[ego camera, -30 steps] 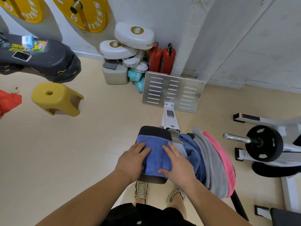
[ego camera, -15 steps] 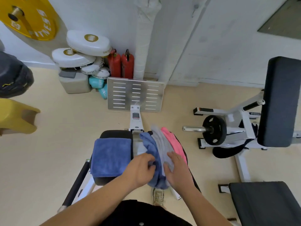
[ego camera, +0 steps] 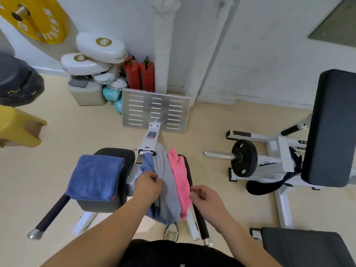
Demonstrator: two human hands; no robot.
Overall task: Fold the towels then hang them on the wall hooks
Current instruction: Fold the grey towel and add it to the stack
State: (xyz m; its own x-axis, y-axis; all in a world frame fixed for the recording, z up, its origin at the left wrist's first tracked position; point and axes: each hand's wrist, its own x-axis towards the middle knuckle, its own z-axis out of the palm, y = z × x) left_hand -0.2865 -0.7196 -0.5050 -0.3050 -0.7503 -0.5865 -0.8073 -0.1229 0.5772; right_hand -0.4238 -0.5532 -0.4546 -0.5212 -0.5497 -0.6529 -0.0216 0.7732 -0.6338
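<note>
Left fingers (ego camera: 154, 179): curled, pinching the grey towel (ego camera: 166, 182) at its left edge, lower centre of the frame.
Right fingers (ego camera: 194, 194): curled at the pink towel (ego camera: 180, 176) edge; whether they hold cloth cannot be told.
Hands: left hand (ego camera: 148, 186) and right hand (ego camera: 207, 198) flank the pile.
Towels: grey, pink and unfolded blue towel (ego camera: 146, 163) drape the right pad (ego camera: 188, 166); folded blue towel (ego camera: 96, 177) lies on the left pad (ego camera: 115, 154).
Handling: probably light, limp and grippy; best taken by its corners.
</note>
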